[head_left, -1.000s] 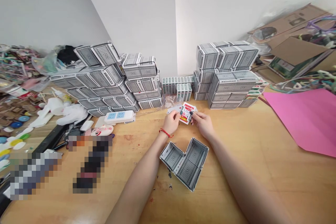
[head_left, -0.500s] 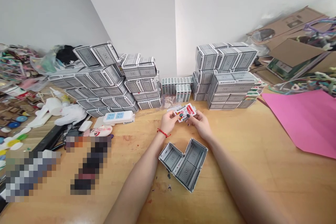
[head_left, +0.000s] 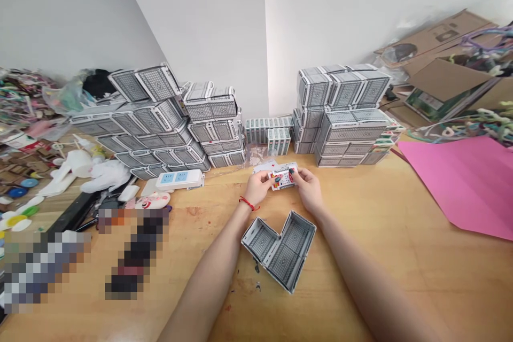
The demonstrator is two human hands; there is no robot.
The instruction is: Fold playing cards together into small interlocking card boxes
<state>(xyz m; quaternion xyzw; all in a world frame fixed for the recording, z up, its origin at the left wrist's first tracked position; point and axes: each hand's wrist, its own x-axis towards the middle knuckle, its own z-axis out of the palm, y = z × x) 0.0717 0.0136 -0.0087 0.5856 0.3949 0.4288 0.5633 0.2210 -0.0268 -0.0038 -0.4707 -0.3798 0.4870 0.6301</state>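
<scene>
Between my two hands, a little above the wooden table, I hold some playing cards (head_left: 284,178), faces up with red and coloured print. My left hand (head_left: 258,188) pinches their left end, thumb on top. At the right end, the fingers of my right hand (head_left: 308,188) close on them as well. Closer to me, between my forearms, lies a heart-shaped open box (head_left: 280,251) built from grey-backed playing cards. Just beyond my left fingers some loose cards (head_left: 267,166) rest on the table. How many cards I hold cannot be made out.
Stacked card-built blocks (head_left: 156,139) stand at the back left, with more card blocks (head_left: 348,128) at the back right. Small card packs (head_left: 278,141) sit between them. A power strip (head_left: 180,179) lies left, pink paper (head_left: 460,181) right. Cardboard boxes (head_left: 449,80) fill the right corner.
The cards in my hands have turned from a slant to nearly level, and my right thumb has shifted up onto their upper right corner. The heart-shaped box stays put.
</scene>
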